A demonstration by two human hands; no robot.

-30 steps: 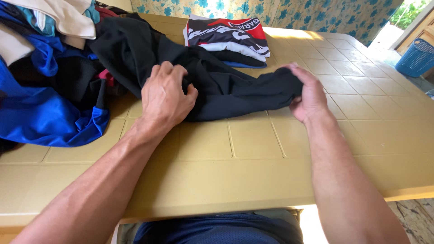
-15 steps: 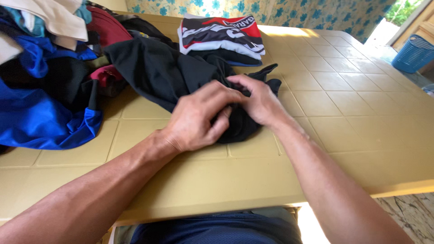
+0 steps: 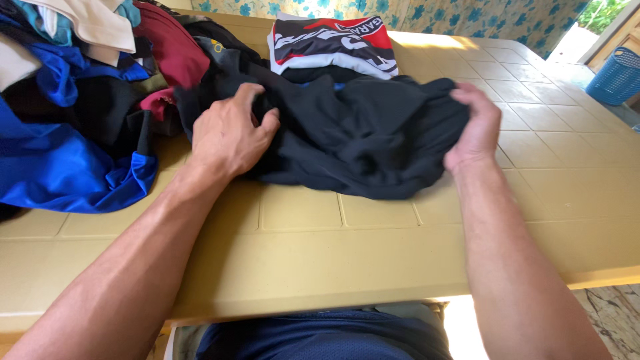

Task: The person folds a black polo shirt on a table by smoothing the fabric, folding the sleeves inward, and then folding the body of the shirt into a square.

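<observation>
A black garment (image 3: 363, 137) lies crumpled and spread across the middle of the yellow plastic table (image 3: 373, 253). My left hand (image 3: 227, 133) grips its left edge, fingers curled into the cloth. My right hand (image 3: 475, 127) pinches the garment's right edge, about a forearm's length away from the left hand. Just behind the garment sits a folded stack of clothes (image 3: 333, 43) topped by a black, red and white jersey.
A heap of unfolded clothes (image 3: 73, 107), mostly blue, black, maroon and white, fills the table's left side. A blue plastic basket (image 3: 617, 75) stands on the floor at the far right. A floral curtain (image 3: 427, 17) hangs behind the table.
Both hands were bunched together on the black garment half a second ago. They have pulled apart sideways, spreading the cloth wider across the table.
</observation>
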